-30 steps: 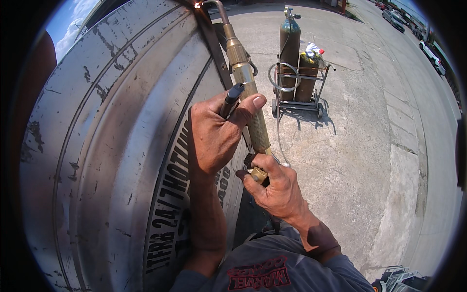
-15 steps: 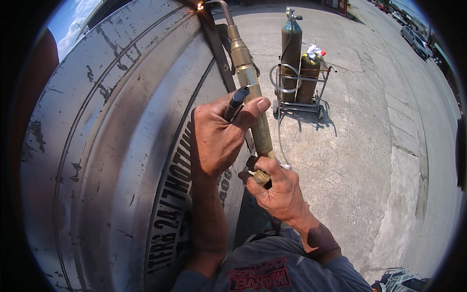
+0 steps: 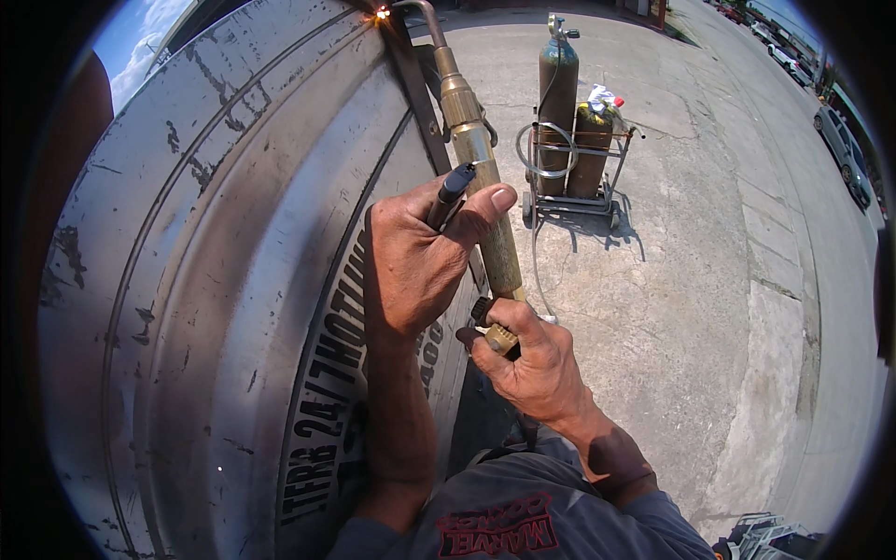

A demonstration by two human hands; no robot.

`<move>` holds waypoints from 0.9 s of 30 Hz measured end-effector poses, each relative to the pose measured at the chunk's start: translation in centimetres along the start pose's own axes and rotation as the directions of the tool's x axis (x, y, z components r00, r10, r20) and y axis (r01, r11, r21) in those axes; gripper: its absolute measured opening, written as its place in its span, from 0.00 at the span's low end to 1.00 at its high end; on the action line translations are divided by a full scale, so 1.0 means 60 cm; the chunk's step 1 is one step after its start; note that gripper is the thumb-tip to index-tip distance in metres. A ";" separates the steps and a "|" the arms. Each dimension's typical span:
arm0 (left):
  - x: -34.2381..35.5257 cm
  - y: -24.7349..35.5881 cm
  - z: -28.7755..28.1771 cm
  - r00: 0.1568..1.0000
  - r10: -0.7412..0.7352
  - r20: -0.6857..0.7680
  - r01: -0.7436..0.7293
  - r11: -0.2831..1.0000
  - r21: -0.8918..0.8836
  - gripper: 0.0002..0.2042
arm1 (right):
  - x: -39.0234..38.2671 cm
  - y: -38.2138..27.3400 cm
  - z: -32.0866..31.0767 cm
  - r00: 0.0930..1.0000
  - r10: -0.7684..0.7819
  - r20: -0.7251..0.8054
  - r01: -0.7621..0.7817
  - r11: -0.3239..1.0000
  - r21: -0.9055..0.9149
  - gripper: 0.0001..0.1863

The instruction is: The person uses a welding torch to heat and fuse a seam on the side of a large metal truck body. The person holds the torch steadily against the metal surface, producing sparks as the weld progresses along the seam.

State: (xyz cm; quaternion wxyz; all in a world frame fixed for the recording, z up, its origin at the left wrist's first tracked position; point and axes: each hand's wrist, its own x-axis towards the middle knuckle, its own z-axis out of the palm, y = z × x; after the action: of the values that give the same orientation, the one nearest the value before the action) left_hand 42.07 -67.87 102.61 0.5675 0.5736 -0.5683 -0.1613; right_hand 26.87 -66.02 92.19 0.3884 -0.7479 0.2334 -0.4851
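My left hand (image 3: 415,261) wraps round the knurled brass handle of a torch (image 3: 495,252), also gripping a slim dark cylindrical object (image 3: 453,196) under the thumb. My right hand (image 3: 532,369) is closed round the torch's lower end at its brass valve knob (image 3: 500,338). The torch's bent copper tip reaches up to the top of a dark metal strip (image 3: 425,131) along the edge of a scuffed silver metal panel (image 3: 177,261), where a small bright orange glow (image 3: 382,13) shows. The panel has black stencilled lettering beside my left forearm.
Two gas cylinders (image 3: 558,103) stand on a wheeled trolley (image 3: 574,203) with a coiled hose, on cracked concrete (image 3: 672,327); a hose runs from there toward the torch. A road with cars (image 3: 845,159) runs along the right. A metal frame (image 3: 770,537) sits at lower right.
Both hands and the torch sit slightly lower and further right in the view than one second ago, with little change since half a second ago. Cars on the road have moved.
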 end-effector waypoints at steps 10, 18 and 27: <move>0.000 -0.002 0.000 1.000 0.012 -0.001 -0.012 1.000 0.016 0.16 | 0.001 -0.001 0.001 1.000 -0.002 -0.010 0.002 1.000 -0.001 0.17; 0.000 0.003 0.001 1.000 -0.007 0.000 0.007 1.000 0.005 0.17 | 0.003 -0.002 -0.001 1.000 -0.005 -0.004 0.005 1.000 0.004 0.17; 0.001 -0.006 -0.002 1.000 0.012 0.003 -0.012 1.000 0.021 0.16 | 0.001 0.002 -0.001 1.000 -0.017 0.016 0.017 1.000 -0.010 0.19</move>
State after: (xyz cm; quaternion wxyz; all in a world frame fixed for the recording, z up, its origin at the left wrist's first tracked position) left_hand 42.36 -67.97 102.36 0.5616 0.5758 -0.5742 -0.1526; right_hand 26.86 -66.17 92.13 0.3822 -0.7556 0.2267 -0.4812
